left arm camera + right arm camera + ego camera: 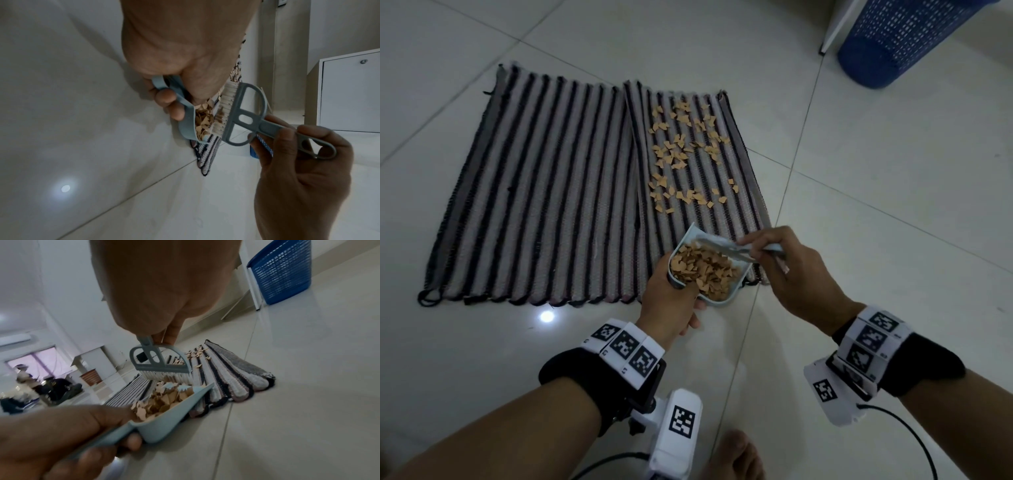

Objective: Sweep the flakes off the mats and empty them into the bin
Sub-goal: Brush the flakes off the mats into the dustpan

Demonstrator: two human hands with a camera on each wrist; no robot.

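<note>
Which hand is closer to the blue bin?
The right hand. It holds the brush on the side toward the blue bin; the left hand, gripping the dustpan, is farther away.

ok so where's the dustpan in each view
Head: dustpan at lower centre, in the left hand, at the right mat's near edge.
Left wrist: centre, seen edge-on, below the palm.
Right wrist: lower centre, full of flakes.
Shared landmark: the brush just past the pan.
</note>
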